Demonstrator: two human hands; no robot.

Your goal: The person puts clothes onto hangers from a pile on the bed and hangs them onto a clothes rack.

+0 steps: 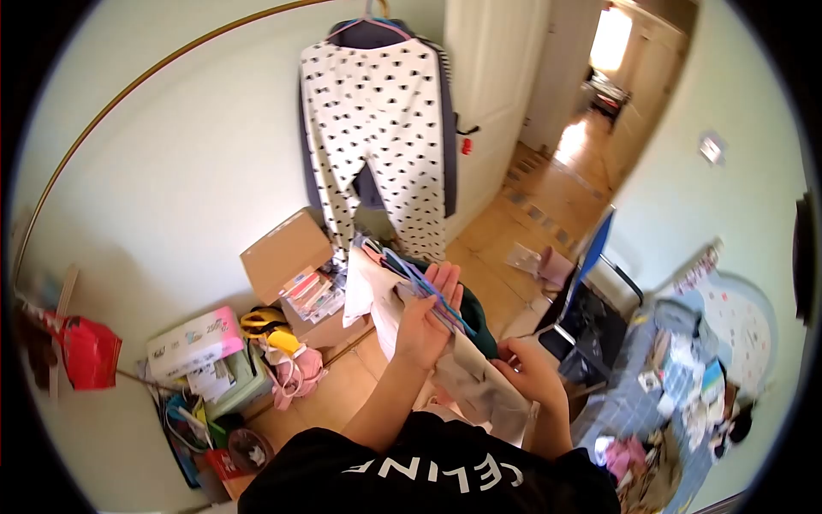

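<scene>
Several clothes hangers [409, 272], blue, purple and pink, lie across my left hand [428, 321], held between the thumb and the outstretched fingers. White clothing [370, 295] hangs from them to the left, and a dark green garment [481, 317] shows behind my fingers. Below, a pale grey-beige garment [484, 390] with faint dark marks drapes down toward my body. My right hand [531, 374] is closed at that garment's right edge, with thumb and fingers bent around the fabric. The fingertips are partly hidden.
White patterned pyjama trousers [377, 111] hang from a curved rail [171, 56] ahead. An open cardboard box [287, 253], a yellow bag and a pink bag [298, 377] stand at left. At right are a dark chair [591, 291] and a bed [616, 411] with piled clothes.
</scene>
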